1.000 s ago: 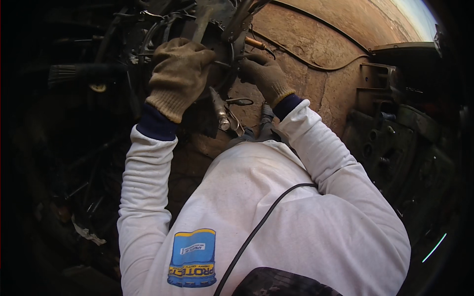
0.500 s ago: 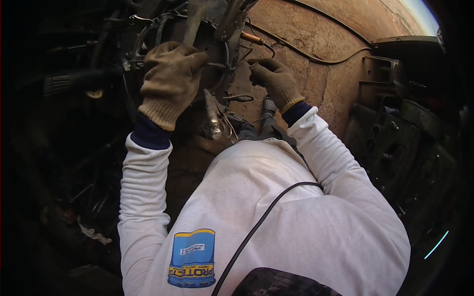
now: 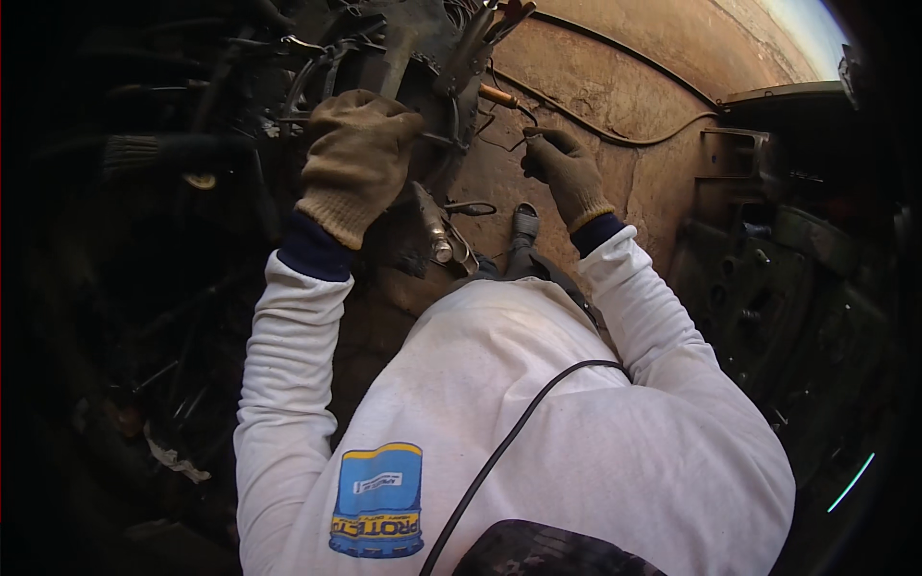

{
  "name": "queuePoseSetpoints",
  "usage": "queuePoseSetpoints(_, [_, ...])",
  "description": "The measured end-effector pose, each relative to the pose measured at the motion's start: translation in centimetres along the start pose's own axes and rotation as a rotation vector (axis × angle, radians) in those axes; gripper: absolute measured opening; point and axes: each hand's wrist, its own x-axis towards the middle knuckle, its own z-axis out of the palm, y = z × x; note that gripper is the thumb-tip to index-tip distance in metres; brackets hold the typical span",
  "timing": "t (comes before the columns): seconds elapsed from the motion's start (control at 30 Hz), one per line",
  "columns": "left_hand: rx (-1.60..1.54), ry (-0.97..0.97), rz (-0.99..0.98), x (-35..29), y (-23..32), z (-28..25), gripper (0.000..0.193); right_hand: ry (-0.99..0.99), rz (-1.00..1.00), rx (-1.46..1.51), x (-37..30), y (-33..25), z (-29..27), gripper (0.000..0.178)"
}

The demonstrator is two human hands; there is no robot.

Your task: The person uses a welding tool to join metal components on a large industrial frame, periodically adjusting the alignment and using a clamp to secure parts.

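My left hand [image 3: 359, 161], in a brown knit glove, is closed at the front of a dark cluster of metal parts and tools [image 3: 394, 62]. Its fingers curl away from view, so what they hold is hidden. To the right, my right hand [image 3: 569, 177] wears a matching glove, its thumb and fingertips pinched together. A thin dark wire-like line runs close to those fingertips; whether they grip it I cannot tell. Between the hands, lower down, hangs a metal tool with a shiny round end [image 3: 442, 252]. An orange-brown handle with a dark cable [image 3: 499, 97] lies beyond my right hand.
A long hose [image 3: 634, 142] curves across the rust-brown floor [image 3: 615, 86]. Dark green machinery [image 3: 788, 278] stands at the right, with a metal bracket [image 3: 735, 154] behind it. My shod foot [image 3: 524, 223] is below the right hand. Clutter on the left is mostly in shadow.
My right hand has drawn a little to the right, away from the metal cluster. The left hand keeps its place against it. The whole view has shifted slightly, and more of my foot shows.
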Motion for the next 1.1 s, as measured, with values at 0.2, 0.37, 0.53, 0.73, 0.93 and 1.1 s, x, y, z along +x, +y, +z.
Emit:
queuePoseSetpoints(0.2, [0.041, -0.044, 0.002, 0.4, -0.2, 0.2, 0.017, 0.073, -0.049, 0.070, -0.8, 0.0, -1.3, 0.030])
queuePoseSetpoints(0.37, [0.086, -0.044, -0.029, 0.4, 0.1, -0.2, 0.014, 0.075, -0.080, 0.051, -1.7, -0.9, -1.2, 0.031])
queuePoseSetpoints(0.53, [0.111, -0.120, -0.070, 0.4, 0.3, -0.2, 0.014, 0.074, -0.096, 0.027, -2.4, -0.8, -1.1, 0.031])
queuePoseSetpoints(0.73, [0.103, -0.123, -0.081, 0.3, 0.4, -0.1, 0.012, 0.067, -0.110, 0.044, -3.0, 0.1, -1.5, 0.031])
queuePoseSetpoints(0.93, [0.117, -0.185, -0.100, 0.7, 0.6, -0.4, 0.013, 0.114, -0.172, 0.062, -3.1, -1.5, -1.5, 0.029])
queuePoseSetpoints(1.1, [0.114, -0.157, -0.107, 0.4, 0.3, 0.1, 0.015, 0.125, -0.505, 0.099, -0.1, -9.9, 1.2, 0.028])
